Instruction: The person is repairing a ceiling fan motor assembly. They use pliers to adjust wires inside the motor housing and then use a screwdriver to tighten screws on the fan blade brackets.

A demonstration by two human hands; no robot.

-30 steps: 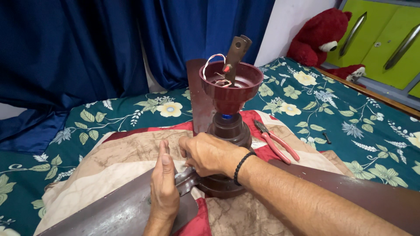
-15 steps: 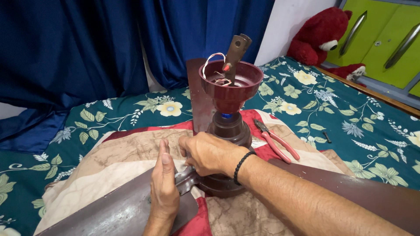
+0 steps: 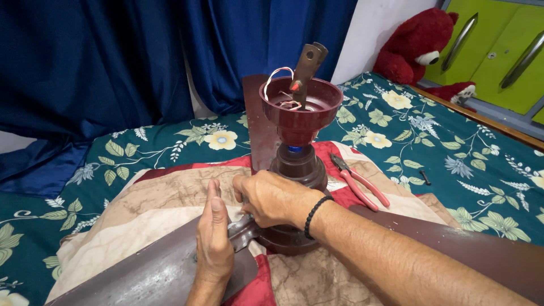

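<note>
Left hand (image 3: 214, 243) flat, fingers together, pressing near-left blade (image 3: 153, 275); right hand (image 3: 272, 198) clamped on blade bracket (image 3: 242, 231) beside fan motor (image 3: 294, 170). Fastening step, seemingly; steady grip needed next.

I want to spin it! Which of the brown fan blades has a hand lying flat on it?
The blade at lower left. The left hand lies flat on it. The blade at lower right and the one pointing away behind the cup have no hand on them.

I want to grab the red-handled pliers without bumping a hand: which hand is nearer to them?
Right. The right hand rests at the fan's motor housing, just left of the pliers. The left hand lies farther left, flat on the fan blade.
</note>
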